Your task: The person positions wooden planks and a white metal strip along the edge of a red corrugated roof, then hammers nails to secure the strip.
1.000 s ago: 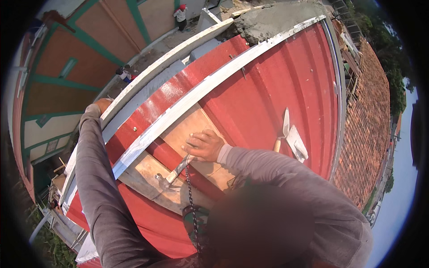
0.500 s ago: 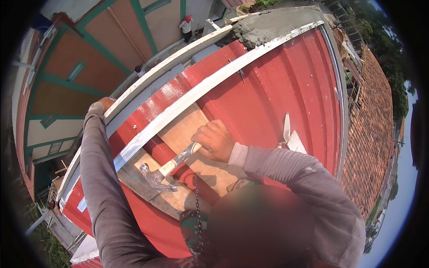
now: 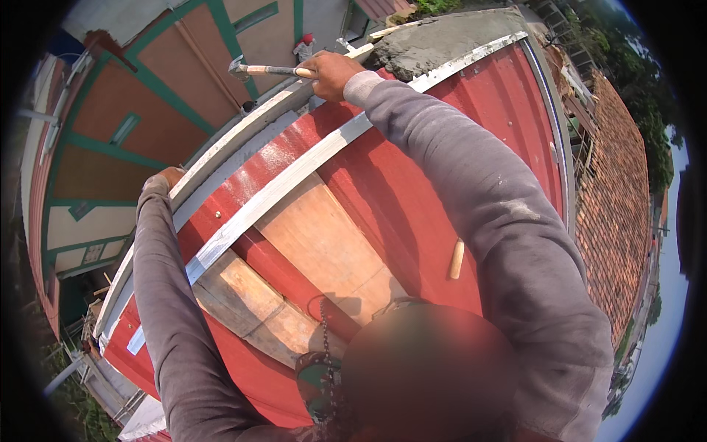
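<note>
In the head view, the right hand (image 3: 333,72) was raised high, at the far end of the red metal roof (image 3: 412,191). Its fingers were closed tight around the wooden handle of a hammer (image 3: 269,70), whose metal head pointed to the left, above the white edge strip (image 3: 294,173). The left hand (image 3: 171,177) rested on the outer edge of the roof, at the pale gutter (image 3: 221,151); how its fingers lay I could not tell. A wooden board (image 3: 324,247) lay on the roof between both arms. A small wooden stick (image 3: 456,258) lay beside the right sleeve.
</note>
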The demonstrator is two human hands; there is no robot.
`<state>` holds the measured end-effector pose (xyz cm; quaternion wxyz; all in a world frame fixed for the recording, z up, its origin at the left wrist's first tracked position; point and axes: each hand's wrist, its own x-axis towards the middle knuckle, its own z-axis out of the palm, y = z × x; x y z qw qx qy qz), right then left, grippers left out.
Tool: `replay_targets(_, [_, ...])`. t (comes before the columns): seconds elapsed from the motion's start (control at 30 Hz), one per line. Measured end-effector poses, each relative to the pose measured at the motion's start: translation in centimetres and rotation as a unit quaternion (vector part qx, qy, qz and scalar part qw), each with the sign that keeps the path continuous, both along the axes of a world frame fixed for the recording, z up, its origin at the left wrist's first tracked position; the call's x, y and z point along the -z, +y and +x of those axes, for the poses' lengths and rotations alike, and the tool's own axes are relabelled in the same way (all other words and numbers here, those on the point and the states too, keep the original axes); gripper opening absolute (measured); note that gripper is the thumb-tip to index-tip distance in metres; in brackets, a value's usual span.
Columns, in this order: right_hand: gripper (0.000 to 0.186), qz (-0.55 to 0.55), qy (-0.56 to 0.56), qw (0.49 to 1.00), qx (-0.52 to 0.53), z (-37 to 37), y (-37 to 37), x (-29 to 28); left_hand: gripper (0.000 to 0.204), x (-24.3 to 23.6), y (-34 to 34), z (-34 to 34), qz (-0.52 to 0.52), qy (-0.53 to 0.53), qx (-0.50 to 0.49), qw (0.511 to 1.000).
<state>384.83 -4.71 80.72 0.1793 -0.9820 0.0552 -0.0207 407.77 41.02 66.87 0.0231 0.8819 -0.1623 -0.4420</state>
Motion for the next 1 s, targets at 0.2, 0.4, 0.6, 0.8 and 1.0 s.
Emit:
replay_targets(0.2, [0.038, -0.032, 0.110, 0.993, 0.033, 1.7, -0.3, 0.1, 0.049, -1.4, 0.7, -0.6, 0.017, -0.021, 0.086, 0.996])
replay_targets(0.4, [0.034, -0.044, 0.138, 0.989, 0.016, 2.9, -1.8, 0.8, 0.047, -1.4, 0.2, -0.6, 0.012, -0.040, 0.167, 0.985])
replay_targets(0.6, [0.036, -0.027, 0.133, 0.990, -0.036, 4.2, -1.9, 0.3, 0.044, -2.2, -0.7, 0.6, -0.093, -0.104, 0.217, 0.966])
replay_targets(0.8, [0.036, -0.020, 0.146, 0.989, -0.023, 3.6, -2.4, 1.9, 0.040, -8.9, -19.3, -6.1, -0.232, 0.031, -0.209, 0.950])
replay_targets(1.0, [0.043, -0.019, 0.121, 0.992, -0.033, 5.1, -1.0, 1.7, 0.045, -1.8, -20.3, -4.7, -0.044, -0.247, 0.157, 0.955])
